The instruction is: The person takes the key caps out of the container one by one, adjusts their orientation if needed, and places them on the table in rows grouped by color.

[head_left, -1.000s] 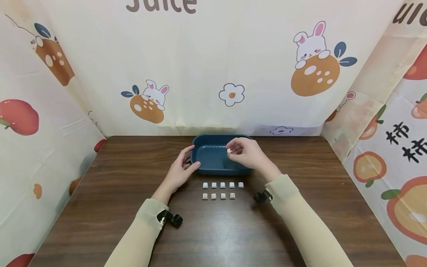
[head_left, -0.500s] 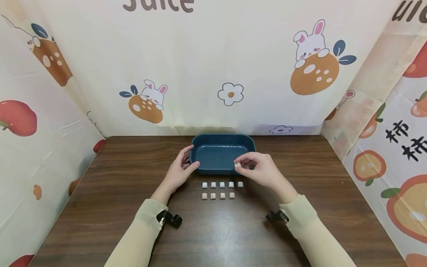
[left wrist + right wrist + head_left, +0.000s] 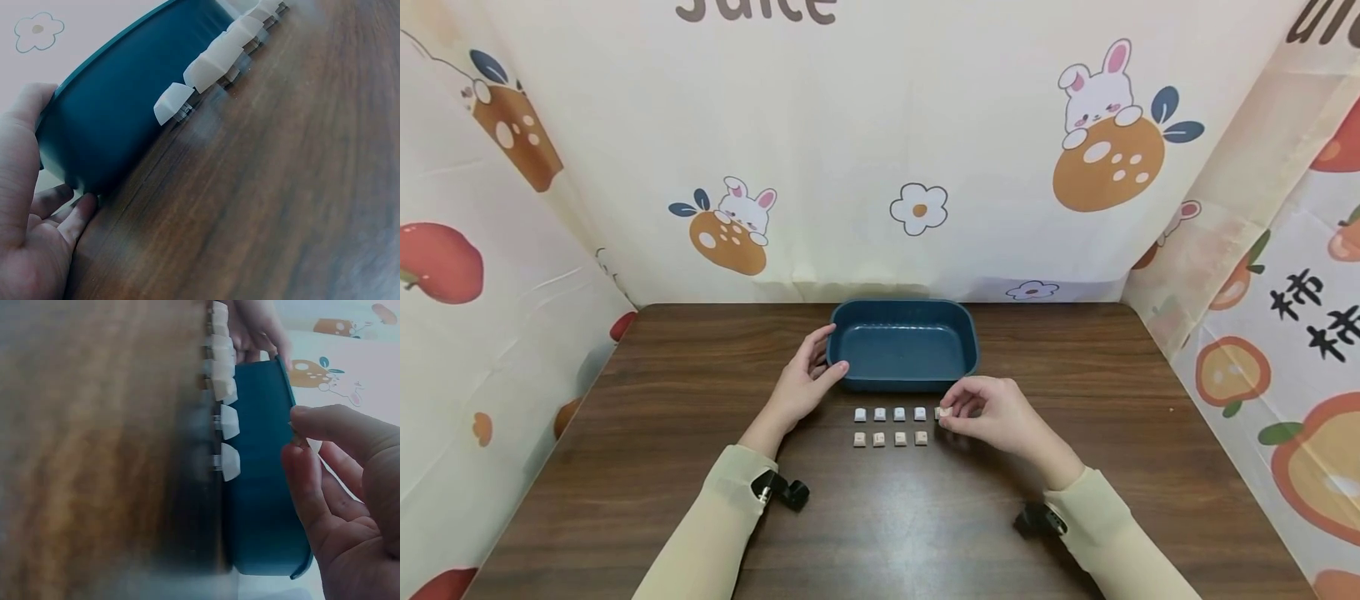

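My left hand (image 3: 799, 383) holds the left end of a dark blue rectangular tray (image 3: 895, 386), thumb on the near rim and fingers around its side. Between thumb and fingertips, my right hand (image 3: 1000, 417) pinches a small cream keycap (image 3: 945, 412), just in front of the tray's near right corner. The pinched keycap covers most of the right end of the back row. In front of the tray lie two rows: white keycaps (image 3: 899, 414) behind, cream keycaps (image 3: 900, 439) nearer. In the left wrist view, a keycap (image 3: 173, 103) stands near the tray wall.
Dark wood table (image 3: 700, 400) lies under everything. A printed cloth (image 3: 850, 150) with rabbits and fruit hangs right behind the tray, and more cloth closes off both sides. Black wrist cameras (image 3: 792, 492) sit on both sleeves.
The right hand has come from over the tray toward me, out past its near rim, with the keycap still pinched. The left hand and the rows stay put.
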Available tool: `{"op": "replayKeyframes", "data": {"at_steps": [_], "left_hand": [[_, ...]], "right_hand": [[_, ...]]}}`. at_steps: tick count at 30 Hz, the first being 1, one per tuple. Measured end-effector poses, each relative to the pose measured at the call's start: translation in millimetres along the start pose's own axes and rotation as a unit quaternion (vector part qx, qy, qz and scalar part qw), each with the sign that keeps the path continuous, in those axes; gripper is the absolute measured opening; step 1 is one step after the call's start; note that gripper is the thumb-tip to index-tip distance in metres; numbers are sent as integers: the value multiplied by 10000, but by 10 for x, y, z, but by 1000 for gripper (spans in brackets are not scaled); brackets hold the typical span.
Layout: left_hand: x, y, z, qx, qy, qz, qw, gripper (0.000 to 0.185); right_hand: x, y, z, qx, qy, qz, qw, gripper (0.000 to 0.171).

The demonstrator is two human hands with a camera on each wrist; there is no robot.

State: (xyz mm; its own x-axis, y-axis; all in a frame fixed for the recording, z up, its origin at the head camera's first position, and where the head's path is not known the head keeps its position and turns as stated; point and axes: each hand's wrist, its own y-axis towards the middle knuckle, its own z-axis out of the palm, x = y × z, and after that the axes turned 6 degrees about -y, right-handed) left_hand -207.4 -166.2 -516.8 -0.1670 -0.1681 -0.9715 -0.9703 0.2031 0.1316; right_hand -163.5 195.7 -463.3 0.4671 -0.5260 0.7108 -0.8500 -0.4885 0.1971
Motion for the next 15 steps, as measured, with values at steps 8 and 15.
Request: {"op": "replayKeyframes", "data": {"at_steps": [8, 15], "left_hand": [[8, -14, 2, -30, -45, -67, 10000, 71], [-24, 5, 16, -35, 97, -49, 9999, 72]], "right_hand": [[-16, -58, 22, 554, 262, 428, 9972, 22], [-47, -80, 41, 764, 111, 212, 9968, 23]]}}
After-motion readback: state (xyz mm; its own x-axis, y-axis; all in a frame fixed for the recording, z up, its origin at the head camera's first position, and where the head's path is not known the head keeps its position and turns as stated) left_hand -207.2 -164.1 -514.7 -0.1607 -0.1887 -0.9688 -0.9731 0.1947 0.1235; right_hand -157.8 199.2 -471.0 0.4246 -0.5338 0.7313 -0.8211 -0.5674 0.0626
